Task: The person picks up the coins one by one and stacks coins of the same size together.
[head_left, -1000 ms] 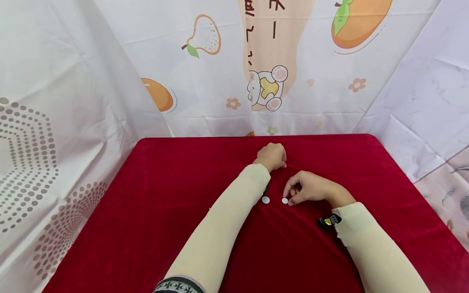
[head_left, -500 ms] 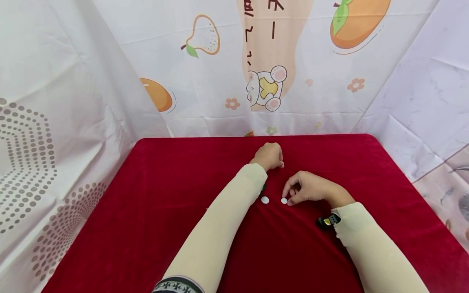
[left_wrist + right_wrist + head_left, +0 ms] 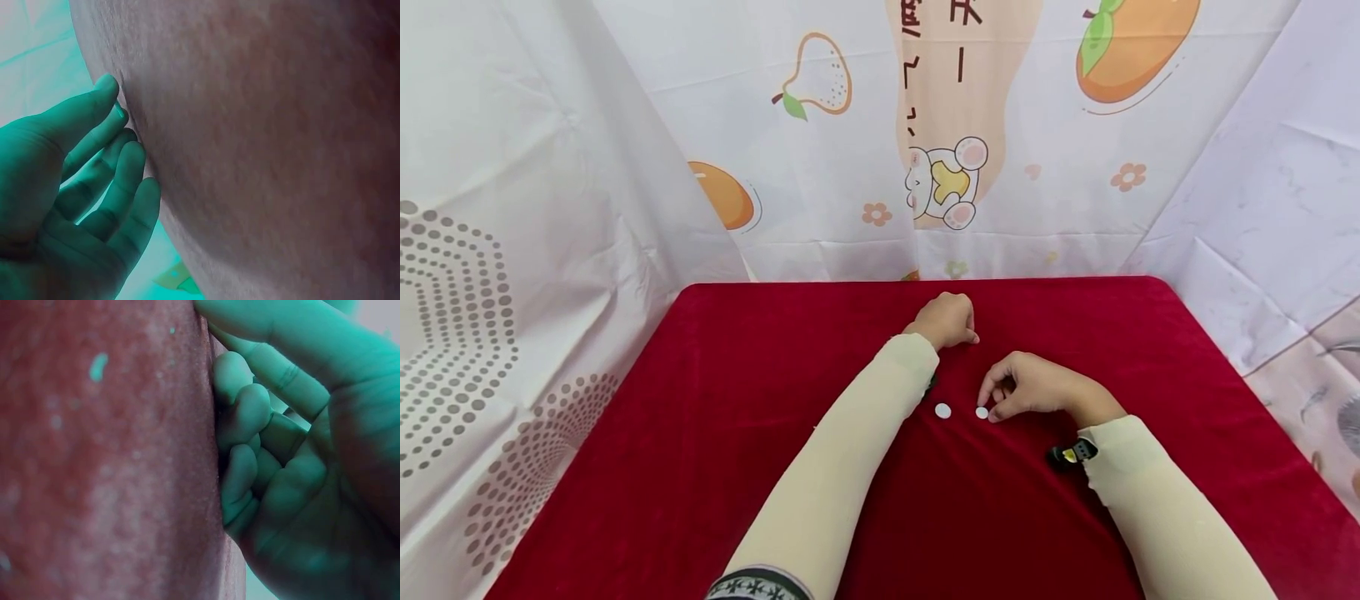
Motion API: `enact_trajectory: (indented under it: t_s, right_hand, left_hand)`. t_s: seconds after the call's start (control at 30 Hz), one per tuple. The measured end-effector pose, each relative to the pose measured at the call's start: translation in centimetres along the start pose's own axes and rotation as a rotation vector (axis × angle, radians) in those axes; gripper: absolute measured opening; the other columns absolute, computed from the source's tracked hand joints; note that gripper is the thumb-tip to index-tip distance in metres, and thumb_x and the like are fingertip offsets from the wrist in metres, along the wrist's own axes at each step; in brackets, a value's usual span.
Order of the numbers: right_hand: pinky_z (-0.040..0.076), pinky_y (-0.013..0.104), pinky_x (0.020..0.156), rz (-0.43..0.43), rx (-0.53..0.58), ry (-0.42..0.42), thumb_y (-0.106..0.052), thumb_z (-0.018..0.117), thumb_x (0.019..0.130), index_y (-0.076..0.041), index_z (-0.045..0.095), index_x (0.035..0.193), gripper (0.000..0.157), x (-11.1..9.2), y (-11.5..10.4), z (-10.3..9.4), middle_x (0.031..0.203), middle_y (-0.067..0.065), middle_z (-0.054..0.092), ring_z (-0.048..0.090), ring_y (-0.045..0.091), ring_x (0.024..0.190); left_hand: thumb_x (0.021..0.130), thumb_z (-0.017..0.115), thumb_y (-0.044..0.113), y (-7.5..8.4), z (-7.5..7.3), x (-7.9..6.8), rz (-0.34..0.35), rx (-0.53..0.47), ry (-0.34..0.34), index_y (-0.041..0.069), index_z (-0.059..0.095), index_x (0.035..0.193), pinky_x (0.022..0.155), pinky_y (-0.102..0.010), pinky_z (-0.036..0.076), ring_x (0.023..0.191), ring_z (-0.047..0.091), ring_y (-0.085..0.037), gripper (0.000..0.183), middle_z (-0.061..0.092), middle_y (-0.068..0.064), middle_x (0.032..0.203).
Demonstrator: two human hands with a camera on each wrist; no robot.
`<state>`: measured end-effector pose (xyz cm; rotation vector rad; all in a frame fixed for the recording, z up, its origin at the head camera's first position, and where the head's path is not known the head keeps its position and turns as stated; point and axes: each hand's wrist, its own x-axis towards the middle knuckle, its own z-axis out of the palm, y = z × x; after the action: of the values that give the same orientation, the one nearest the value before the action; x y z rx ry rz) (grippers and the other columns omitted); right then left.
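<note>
Far back on the red cloth, my left hand [image 3: 946, 321] reaches out, palm turned away in the head view. The left wrist view shows that hand's thumb and index finger pinching a small thin pale piece [image 3: 119, 110], seen edge-on. Closer and to the right, my right hand [image 3: 1030, 383] pinches a small white disc [image 3: 982, 412] lying on the cloth, thumb and index tips at its edge. Its other fingers are curled in the right wrist view, where the thumb hides the disc. A second white disc [image 3: 943, 411] lies flat just left of it.
Red velvety cloth [image 3: 760, 400] covers the table, with shallow creases near the discs. Patterned white curtains [image 3: 820, 183] hang behind and at both sides. A dark wrist camera [image 3: 1063, 455] sits under the right sleeve [image 3: 1157, 492].
My left hand has drifted slightly left over the cloth, its forearm shifting the same way. The right hand and both white discs stay where they were.
</note>
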<state>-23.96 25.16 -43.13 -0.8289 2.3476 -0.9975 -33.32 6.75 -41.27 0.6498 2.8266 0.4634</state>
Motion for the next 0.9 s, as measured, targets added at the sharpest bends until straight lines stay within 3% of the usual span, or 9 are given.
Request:
enact_trajectory:
  t_s: [0.23, 0.53, 0.9]
  right_hand:
    - [0.049, 0.022, 0.059, -0.007, 0.002, -0.001, -0.017, 0.089, 0.082, -0.022, 0.082, 0.093, 0.014, -0.1, 0.2, 0.0, 0.070, -0.001, 0.065, 0.057, 0.009, 0.065]
    - [0.048, 0.022, 0.058, -0.044, 0.004, -0.002, -0.017, 0.089, 0.082, -0.018, 0.081, 0.093, 0.014, -0.1, 0.2, 0.0, 0.070, 0.002, 0.065, 0.056, 0.008, 0.064]
    - [0.047, 0.022, 0.056, -0.028, 0.010, -0.003, -0.017, 0.089, 0.082, -0.020, 0.082, 0.094, 0.014, 0.1, 0.4, 0.0, 0.070, 0.001, 0.065, 0.056, 0.009, 0.063]
  left_hand:
    - [0.089, 0.083, 0.034, -0.3, -0.8, -0.6, 0.056, 0.003, 0.008, 0.020, 0.076, 0.076, 0.065, -0.027, 0.053, 0.072, 0.063, -0.013, 0.020, 0.069, 0.008, 0.073]
    - [0.088, 0.083, 0.043, -1.2, -1.3, -2.0, 0.112, 0.036, 0.044, 0.027, 0.076, 0.076, 0.067, -0.029, 0.054, 0.076, 0.062, -0.008, 0.021, 0.068, 0.015, 0.075]
    - [0.086, 0.085, 0.044, -1.9, -2.6, -3.3, 0.135, -0.087, 0.078, 0.029, 0.078, 0.078, 0.069, -0.027, 0.054, 0.077, 0.063, -0.008, 0.018, 0.069, 0.017, 0.075]
